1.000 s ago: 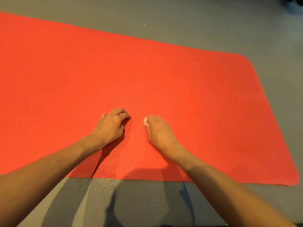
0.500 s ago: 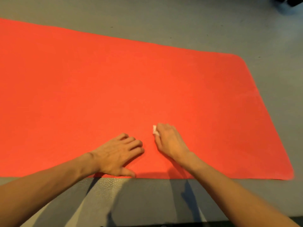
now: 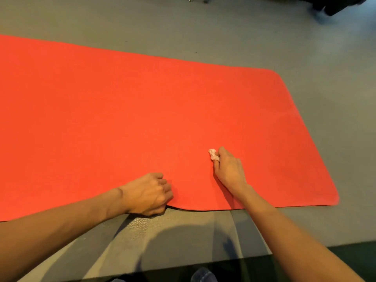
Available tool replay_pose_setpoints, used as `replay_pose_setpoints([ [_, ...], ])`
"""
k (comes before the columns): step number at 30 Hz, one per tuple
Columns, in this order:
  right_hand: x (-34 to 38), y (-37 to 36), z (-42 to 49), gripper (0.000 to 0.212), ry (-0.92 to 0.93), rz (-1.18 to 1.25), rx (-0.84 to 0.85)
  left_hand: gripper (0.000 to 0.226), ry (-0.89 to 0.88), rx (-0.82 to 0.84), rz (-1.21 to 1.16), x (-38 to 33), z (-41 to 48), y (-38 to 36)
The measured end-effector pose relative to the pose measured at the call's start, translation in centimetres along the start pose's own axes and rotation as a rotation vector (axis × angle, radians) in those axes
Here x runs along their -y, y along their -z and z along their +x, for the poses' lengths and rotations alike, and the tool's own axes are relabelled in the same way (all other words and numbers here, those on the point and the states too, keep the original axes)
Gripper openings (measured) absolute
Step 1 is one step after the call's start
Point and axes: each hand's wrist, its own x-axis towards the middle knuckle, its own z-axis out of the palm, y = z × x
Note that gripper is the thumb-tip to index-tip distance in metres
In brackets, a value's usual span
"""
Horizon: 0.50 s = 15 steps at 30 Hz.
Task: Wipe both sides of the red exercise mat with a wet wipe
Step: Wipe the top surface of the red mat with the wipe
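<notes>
The red exercise mat [image 3: 142, 108] lies spread on the grey floor [image 3: 203, 27], its near edge slightly raised where the left hand [image 3: 148, 193] grips it with curled fingers, while further right the right hand [image 3: 230, 169] rests on the mat, pinching a crumpled white wet wipe [image 3: 213, 154] against its surface.

The mat [image 3: 142, 119] runs off the left edge. Most of the wipe [image 3: 212, 154] is tucked inside the right hand [image 3: 228, 169], and the left hand [image 3: 146, 193] curls its fingers at the mat's near edge, hiding the tips. Dark things [image 3: 335, 5] at the top are cut off.
</notes>
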Motion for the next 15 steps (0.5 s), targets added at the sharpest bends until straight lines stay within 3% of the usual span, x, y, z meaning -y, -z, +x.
replay_pose_setpoints([
  [3,-1.0,0.8,-0.7,0.009,-0.003,-0.115,-0.012,0.025,-0.069,-0.033,0.011,0.8,0.2,0.8],
  [6,-2.4,1.1,-1.7,0.009,-0.021,-0.078,-0.058,0.027,-0.152,-0.07,0.028,-0.5,0.5,1.2],
  [9,-3.6,0.7,-3.0,0.008,-0.055,-0.026,-0.05,0.032,-0.29,0.025,0.043,-3.4,0.8,-0.1],
  [15,-3.6,0.1,-5.1,0.015,-0.003,0.043,-0.092,0.041,-0.286,-0.025,-0.101,-2.8,1.3,-0.5],
])
